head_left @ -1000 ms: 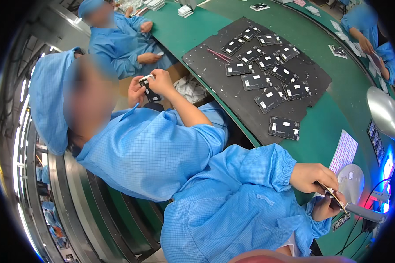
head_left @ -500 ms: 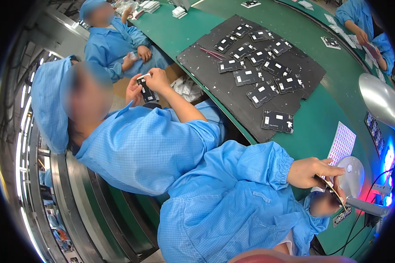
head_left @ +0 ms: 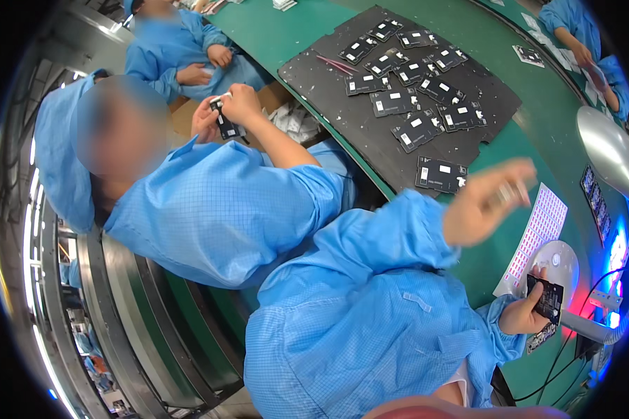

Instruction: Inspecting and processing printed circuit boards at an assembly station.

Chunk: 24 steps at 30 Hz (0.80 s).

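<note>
Right hand (head_left: 521,315) grips a black circuit board (head_left: 545,299); left hand (head_left: 483,204), blurred, is raised.

Matt black circuit board (head_left: 546,299); beside it a papery white label sheet (head_left: 538,234) on the smooth green surface (head_left: 573,133); sleeves (head_left: 370,279) woven cloth.

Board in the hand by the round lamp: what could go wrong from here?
1. The right hand holds the board only by one edge with its fingertips, beside cables. It might slip or snag.
2. The left hand is blurred in mid-air just above the sticker sheet. It could brush the sheet or knock the lone card at the rim of the mat.
</note>
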Each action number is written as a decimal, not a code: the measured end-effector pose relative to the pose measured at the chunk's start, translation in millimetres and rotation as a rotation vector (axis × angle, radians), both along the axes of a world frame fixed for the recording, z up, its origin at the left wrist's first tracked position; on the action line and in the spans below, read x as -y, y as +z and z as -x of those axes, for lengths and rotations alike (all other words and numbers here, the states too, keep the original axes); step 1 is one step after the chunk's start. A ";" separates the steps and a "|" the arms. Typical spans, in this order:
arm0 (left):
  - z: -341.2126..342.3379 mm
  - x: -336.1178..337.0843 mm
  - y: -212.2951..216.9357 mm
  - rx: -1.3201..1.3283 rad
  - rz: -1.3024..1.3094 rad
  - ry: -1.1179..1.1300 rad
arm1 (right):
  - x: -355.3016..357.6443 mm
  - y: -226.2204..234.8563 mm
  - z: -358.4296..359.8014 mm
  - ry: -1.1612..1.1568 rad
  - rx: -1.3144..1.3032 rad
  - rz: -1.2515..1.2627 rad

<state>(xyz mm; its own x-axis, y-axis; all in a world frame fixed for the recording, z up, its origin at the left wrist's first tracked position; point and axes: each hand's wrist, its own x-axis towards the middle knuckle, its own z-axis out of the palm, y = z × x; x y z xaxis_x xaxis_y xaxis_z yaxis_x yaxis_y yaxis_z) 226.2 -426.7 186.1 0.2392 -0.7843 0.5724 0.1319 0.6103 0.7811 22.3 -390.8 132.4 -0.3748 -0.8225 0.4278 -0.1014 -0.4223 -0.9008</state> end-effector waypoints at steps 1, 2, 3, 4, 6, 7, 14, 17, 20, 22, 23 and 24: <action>-19.0 3.4 12.2 -0.143 -0.038 0.047 | -3.0 0.0 2.4 0.019 -0.004 -0.048; -41.1 13.8 7.3 -0.300 -0.064 0.086 | -4.3 0.5 0.6 0.010 -0.001 -0.040; -69.2 20.6 7.7 -0.342 -0.110 0.181 | -3.4 -0.8 -3.7 0.040 0.075 -0.057; -94.1 25.1 12.8 -0.360 -0.121 0.322 | -5.6 -0.5 -0.3 0.071 0.135 -0.080; -138.6 26.8 18.7 -0.577 0.000 0.421 | -4.5 0.6 -0.5 0.095 0.119 -0.067; -165.8 26.1 15.9 -0.583 0.022 0.561 | 1.8 -2.3 -3.4 0.094 0.075 -0.111; -335.1 132.4 12.1 -0.588 -0.355 0.659 | -3.7 6.6 -18.4 0.095 0.069 -0.096; -404.7 194.1 -15.9 -0.032 -0.695 0.764 | -10.4 5.4 -13.8 0.054 0.084 -0.176; -422.1 225.7 -24.3 0.368 -0.896 0.813 | -15.0 10.8 -10.5 -0.020 0.031 -0.248; -423.5 232.8 -23.0 0.648 -1.000 0.839 | -15.3 16.7 -13.1 -0.065 0.005 -0.281; -437.0 248.5 -31.7 0.735 -1.035 0.791 | -16.3 17.8 -15.6 -0.081 -0.003 -0.295; -439.3 256.0 -36.7 0.746 -1.025 0.782 | -14.8 17.6 -16.9 -0.092 -0.013 -0.306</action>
<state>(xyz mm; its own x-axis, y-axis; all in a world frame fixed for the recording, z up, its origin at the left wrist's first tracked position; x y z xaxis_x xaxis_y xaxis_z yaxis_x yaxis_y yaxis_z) 665.5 -682.7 149.4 0.6866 -0.7258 0.0420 -0.5752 -0.5070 0.6419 39.3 -376.1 150.0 -0.4500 -0.8764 0.1713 -0.1391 -0.1207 -0.9829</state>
